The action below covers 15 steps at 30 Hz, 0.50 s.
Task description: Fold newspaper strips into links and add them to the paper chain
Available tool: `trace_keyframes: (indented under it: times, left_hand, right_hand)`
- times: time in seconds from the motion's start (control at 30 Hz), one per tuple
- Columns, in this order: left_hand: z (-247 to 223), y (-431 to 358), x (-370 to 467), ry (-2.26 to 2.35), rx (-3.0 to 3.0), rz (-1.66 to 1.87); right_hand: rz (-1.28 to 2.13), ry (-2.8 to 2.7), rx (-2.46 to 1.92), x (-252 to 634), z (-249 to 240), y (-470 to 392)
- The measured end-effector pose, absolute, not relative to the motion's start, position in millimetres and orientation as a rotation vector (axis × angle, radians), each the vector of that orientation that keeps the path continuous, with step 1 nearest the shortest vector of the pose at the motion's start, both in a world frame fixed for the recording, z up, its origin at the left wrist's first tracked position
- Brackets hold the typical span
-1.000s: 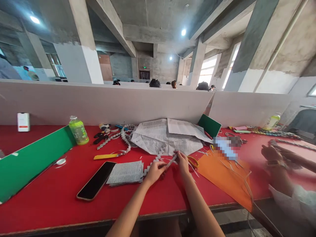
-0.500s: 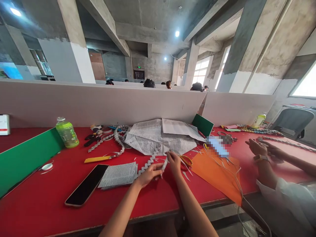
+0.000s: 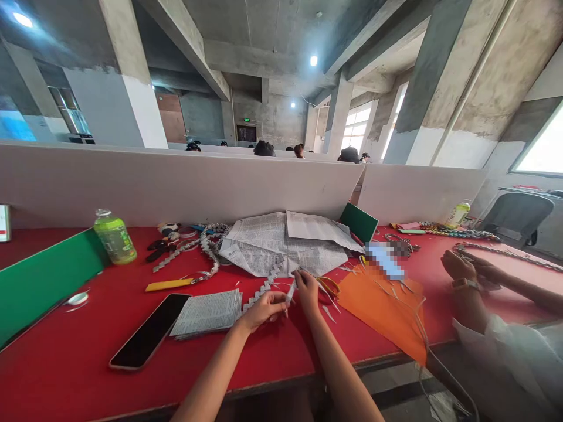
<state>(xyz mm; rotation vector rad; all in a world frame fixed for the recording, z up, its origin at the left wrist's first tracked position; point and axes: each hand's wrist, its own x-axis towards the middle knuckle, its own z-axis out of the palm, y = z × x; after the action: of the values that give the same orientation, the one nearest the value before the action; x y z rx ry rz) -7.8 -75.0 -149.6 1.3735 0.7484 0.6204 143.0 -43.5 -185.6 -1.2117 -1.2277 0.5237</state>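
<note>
Between my two hands is a small folded paper strip (image 3: 291, 291). My left hand (image 3: 264, 310) pinches its lower end, and my right hand (image 3: 307, 287) grips the upper end with thumb and fingertips. A zigzag chain of folded paper (image 3: 264, 288) runs from beside my left fingers up toward the newspaper sheets (image 3: 264, 237). Whether the strip joins that chain is hidden by my fingers. Left of my left hand lies a stack of cut newspaper pieces (image 3: 209, 313). Yellow-handled scissors (image 3: 331, 286) rest just right of my right hand, near white paper scraps (image 3: 328, 313).
A black phone (image 3: 149, 331), a yellow cutter (image 3: 169, 285) and a green-labelled bottle (image 3: 115, 237) are on the red table (image 3: 79, 363). An orange sheet (image 3: 382, 310) with a white cable (image 3: 423, 328) lies to the right. Beyond it are a co-worker's hands (image 3: 466, 269).
The view has shifted slightly, so everything sits a little further left. My hands keep nearly the same hold on the paper strip. The co-worker's hands have moved slightly.
</note>
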Motion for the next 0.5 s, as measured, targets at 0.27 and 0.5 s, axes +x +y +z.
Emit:
trace_keyframes:
  times: [0.27,0.5]
  left_hand:
    - [-152.0,-73.8,-7.6,0.78,1.362,0.608]
    - [-151.2,-77.1,-8.4,0.761,1.354,0.611]
  right_hand:
    - [0.47,-1.198,-1.277,142.9,-186.6,-42.3]
    - [0.444,-1.216,-1.312,142.0,-184.5,-45.1]
